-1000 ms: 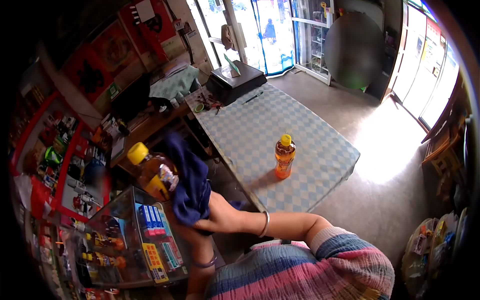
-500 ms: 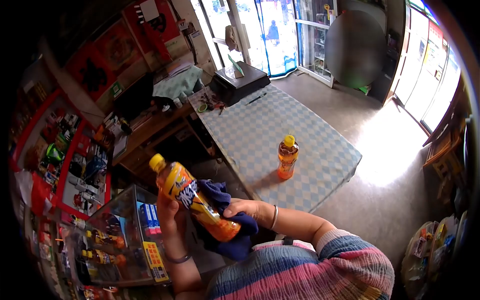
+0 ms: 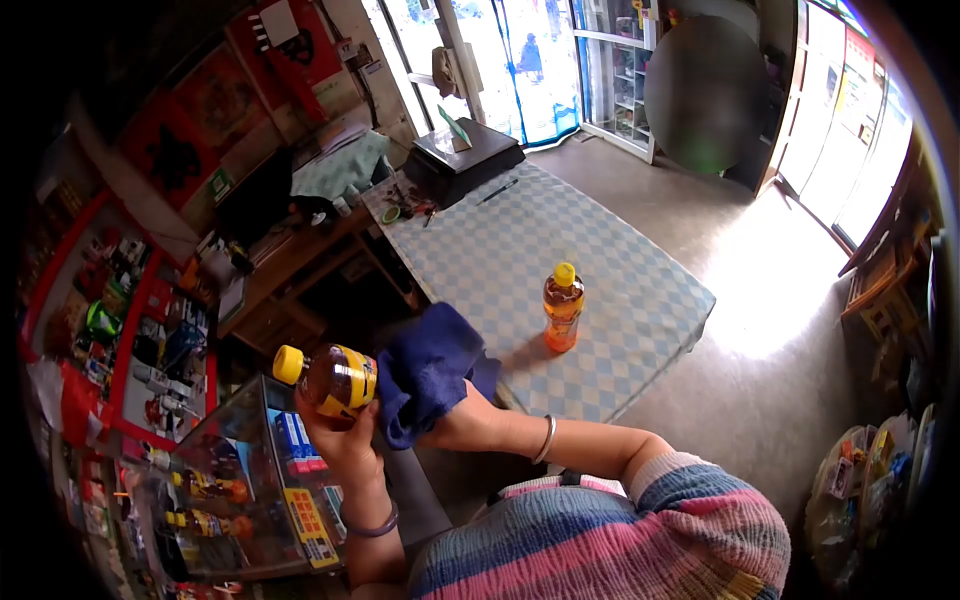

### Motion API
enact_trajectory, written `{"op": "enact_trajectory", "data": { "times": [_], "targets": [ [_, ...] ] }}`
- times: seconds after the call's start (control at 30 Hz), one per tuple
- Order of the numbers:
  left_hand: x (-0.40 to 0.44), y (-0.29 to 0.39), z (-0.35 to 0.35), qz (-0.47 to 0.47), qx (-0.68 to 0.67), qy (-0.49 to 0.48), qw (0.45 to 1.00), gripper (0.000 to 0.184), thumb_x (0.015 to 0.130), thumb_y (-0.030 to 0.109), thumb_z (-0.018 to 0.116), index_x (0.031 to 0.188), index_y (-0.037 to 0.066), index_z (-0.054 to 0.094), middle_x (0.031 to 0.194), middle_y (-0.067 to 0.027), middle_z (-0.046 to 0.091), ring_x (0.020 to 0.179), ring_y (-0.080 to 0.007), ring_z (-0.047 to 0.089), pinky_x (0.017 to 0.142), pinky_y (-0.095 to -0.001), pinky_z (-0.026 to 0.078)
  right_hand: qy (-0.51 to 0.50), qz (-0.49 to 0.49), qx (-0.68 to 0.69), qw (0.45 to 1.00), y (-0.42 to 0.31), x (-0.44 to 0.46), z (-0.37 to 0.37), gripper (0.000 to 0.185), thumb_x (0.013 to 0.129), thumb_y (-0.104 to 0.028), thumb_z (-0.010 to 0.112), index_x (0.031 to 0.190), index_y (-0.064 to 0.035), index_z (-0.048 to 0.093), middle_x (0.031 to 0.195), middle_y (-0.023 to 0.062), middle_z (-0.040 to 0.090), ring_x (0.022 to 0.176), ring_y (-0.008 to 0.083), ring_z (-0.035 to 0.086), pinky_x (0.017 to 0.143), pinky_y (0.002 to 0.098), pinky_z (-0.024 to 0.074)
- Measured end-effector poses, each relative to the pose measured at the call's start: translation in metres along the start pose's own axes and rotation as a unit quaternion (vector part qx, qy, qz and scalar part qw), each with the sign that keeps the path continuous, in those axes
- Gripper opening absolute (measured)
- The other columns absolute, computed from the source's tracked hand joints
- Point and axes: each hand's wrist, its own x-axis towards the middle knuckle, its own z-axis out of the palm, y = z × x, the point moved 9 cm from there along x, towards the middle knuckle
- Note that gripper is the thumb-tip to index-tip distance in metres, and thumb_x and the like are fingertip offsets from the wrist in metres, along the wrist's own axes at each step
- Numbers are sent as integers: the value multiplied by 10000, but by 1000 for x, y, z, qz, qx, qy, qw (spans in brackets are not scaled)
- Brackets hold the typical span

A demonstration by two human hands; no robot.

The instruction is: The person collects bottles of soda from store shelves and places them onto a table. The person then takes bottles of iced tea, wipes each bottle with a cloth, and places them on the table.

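The bottle [image 3: 332, 378] tips sideways, left of the frame's middle. The left hand [image 3: 345, 438] wraps its fingers around it; a snug grip helps. The right hand [image 3: 466, 417] grips the blue cloth [image 3: 430, 365] over the bottle's bottom end, fingertips hidden. Slow turning should help wipe every side.

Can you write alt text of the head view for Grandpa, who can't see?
The left hand holds a yellow-capped drink bottle tilted sideways; the right hand holds a navy cloth against its lower end. A similar bottle stands on a blue-checked tablecloth.
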Motion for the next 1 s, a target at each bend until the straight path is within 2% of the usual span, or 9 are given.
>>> {"op": "enact_trajectory", "data": {
  "times": [0.07,0.13,0.2,0.3,0.53,0.7,0.83,0.9,1.0],
  "targets": [
    [-1,4,3,13,14,0,1000,785,686,39,782,1341,86,351,1250,-93,491,1147,-237,503,998,-380,418,26,-10,-5,1000,17,-14,4,516,648,-142,761,1098,5,554,1089,155,564,987,328,563,848,358,456],
    [2,9,9,35,11,-8,999,856,676,46,793,1371,89,296,1229,-79,495,1145,-223,504,996,-375,420,58,124,206,969,60,-37,19,476,693,-124,749,1112,-1,560,1119,108,574,1020,261,562,881,329,448],
    [3,11,10,57,10,-7,998,914,672,47,796,1398,87,241,1237,-79,480,1151,-221,497,993,-377,417,-48,352,442,823,92,-64,54,415,766,-75,711,1150,-18,564,1141,31,583,1063,146,531,940,282,417],
    [4,13,26,93,56,-40,993,865,699,94,792,1380,81,259,1278,-99,463,1170,-241,482,1009,-401,400,43,420,558,715,86,-73,53,335,801,-43,657,1129,-24,589,1086,16,607,1009,129,544,931,282,412],
    [15,-34,45,48,81,-94,991,834,707,3,758,1374,57,259,1282,-89,438,1180,-218,470,1006,-375,392,27,430,344,834,124,-102,36,249,801,-83,651,1041,-20,626,984,36,634,937,129,546,854,287,429],
    [46,-93,67,40,94,-116,988,777,680,-51,744,1317,56,311,1236,-81,459,1132,-196,496,977,-355,410,-172,190,121,959,100,-123,11,258,791,-89,641,1038,-31,597,996,144,615,962,266,571,865,349,432],
    [65,-170,90,15,120,-133,984,727,662,-59,748,1261,52,352,1163,-73,501,1081,-187,527,941,-344,435,-170,92,28,981,82,-135,-4,450,745,-79,624,1176,-39,503,1046,200,586,1003,352,552,880,397,439],
    [68,-199,104,36,144,-136,980,732,634,-44,774,1235,55,367,1131,-66,512,1043,-177,541,923,-334,445,-288,222,-53,930,96,-156,-2,387,722,-103,608,1093,-15,541,971,221,602,911,390,577,800,427,480],
    [71,-232,121,42,221,-147,963,727,623,-39,775,1220,56,370,1117,-61,512,1038,-173,541,917,-330,450,-410,245,-140,867,101,-179,-10,320,719,-143,596,991,23,575,885,233,615,816,397,597,710,439,501]
  ]
}}
